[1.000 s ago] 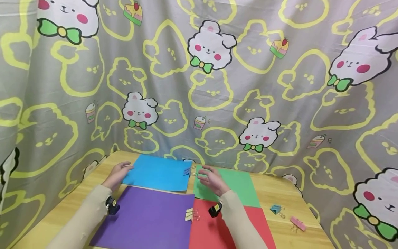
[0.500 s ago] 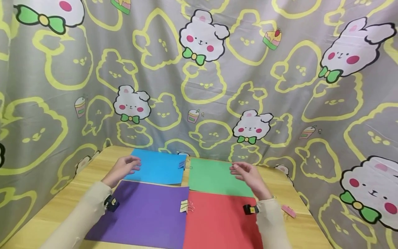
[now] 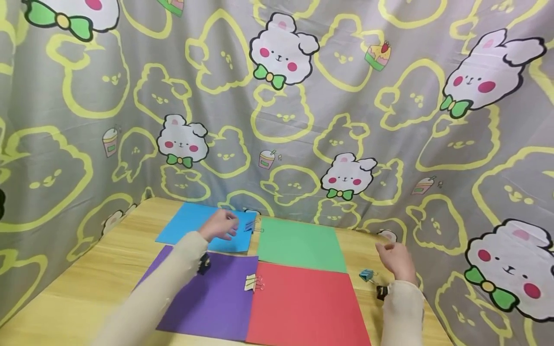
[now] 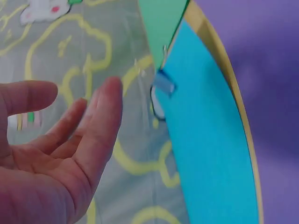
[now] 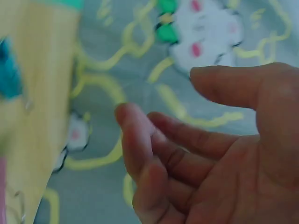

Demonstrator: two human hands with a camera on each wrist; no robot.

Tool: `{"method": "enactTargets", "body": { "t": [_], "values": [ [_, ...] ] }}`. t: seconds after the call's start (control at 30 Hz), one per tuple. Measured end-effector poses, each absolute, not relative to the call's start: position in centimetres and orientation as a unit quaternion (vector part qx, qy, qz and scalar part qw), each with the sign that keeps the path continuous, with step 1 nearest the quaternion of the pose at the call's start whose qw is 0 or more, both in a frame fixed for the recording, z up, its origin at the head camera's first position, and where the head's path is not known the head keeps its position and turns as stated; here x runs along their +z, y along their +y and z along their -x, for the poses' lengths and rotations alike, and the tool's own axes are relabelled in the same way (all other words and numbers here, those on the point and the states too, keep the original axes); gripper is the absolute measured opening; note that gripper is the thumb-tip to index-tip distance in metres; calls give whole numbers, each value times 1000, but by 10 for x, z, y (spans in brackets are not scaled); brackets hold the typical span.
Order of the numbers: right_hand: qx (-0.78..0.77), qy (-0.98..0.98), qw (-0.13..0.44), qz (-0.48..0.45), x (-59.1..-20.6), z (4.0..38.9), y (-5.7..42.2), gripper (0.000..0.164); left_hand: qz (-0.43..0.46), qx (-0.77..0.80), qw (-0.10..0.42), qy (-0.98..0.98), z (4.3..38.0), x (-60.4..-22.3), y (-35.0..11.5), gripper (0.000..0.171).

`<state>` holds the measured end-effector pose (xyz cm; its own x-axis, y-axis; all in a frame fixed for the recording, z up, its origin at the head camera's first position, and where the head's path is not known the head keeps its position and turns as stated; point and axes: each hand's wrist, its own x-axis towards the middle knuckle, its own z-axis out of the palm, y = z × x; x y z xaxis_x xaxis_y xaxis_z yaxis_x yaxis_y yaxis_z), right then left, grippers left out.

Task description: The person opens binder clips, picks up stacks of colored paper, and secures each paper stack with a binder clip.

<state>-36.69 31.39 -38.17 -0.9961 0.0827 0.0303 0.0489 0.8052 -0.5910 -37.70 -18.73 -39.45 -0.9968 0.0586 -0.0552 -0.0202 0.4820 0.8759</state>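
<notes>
My left hand (image 3: 220, 225) hovers over the blue sheet (image 3: 182, 226), holding nothing; its fingers are bent loosely, thumb apart, in the left wrist view. Just right of it, a bluish-purple binder clip (image 3: 249, 226) sits at the sheet's right edge. My right hand (image 3: 397, 260) is over the table's right side, also with nothing in its loosely bent fingers. A teal binder clip (image 3: 366, 275) lies on the wood to its left. A pale yellow binder clip (image 3: 249, 282) is at the right edge of the purple sheet (image 3: 216, 307). A pink clip (image 5: 2, 186) shows partly in the right wrist view.
A green sheet (image 3: 298, 242) and a red sheet (image 3: 303, 302) complete a block of paper on the wooden table (image 3: 56, 293). Behind and beside the table hangs a patterned grey curtain (image 3: 285, 187).
My left hand has moved right across the blue sheet toward the bluish-purple clip. My right hand has swung right, from over the green sheet to beyond the papers. The clips have stayed put.
</notes>
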Motion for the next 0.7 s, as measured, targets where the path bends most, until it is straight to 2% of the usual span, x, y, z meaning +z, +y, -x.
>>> {"method": "enactTargets", "body": {
  "t": [0.07, 0.17, 0.2, 0.33, 0.37, 0.43, 0.57, 0.67, 0.7],
  "values": [
    [277, -959, 24, 54, -389, 371, 321, 47, -15, 488, 47, 871, 387, -399, -170, 45],
    [251, -964, 3, 82, -400, 376, 326, 48, -16, 443, 49, 895, 400, -405, -145, 30],
    [247, -965, -1, 86, -403, 378, 326, 50, -16, 422, 44, 905, 403, -406, -138, 26],
    [236, -966, -17, 105, -418, 383, 327, 78, -19, 335, 17, 942, 405, -411, -106, 17],
    [237, -965, -19, 106, -421, 384, 327, 78, -19, 314, 7, 949, 404, -413, -99, 14],
    [239, -965, -21, 106, -428, 386, 327, 68, -18, 278, 3, 960, 400, -416, -83, 11],
    [250, -962, -16, 108, -435, 388, 323, 40, 18, 219, 10, 976, 394, -420, -54, 19],
    [251, -961, -18, 113, -437, 385, 322, 35, 84, 176, 23, 981, 398, -427, -31, 15],
    [250, -961, -21, 114, -438, 384, 322, 34, 114, 168, 25, 979, 402, -430, -24, 26]
  ]
}}
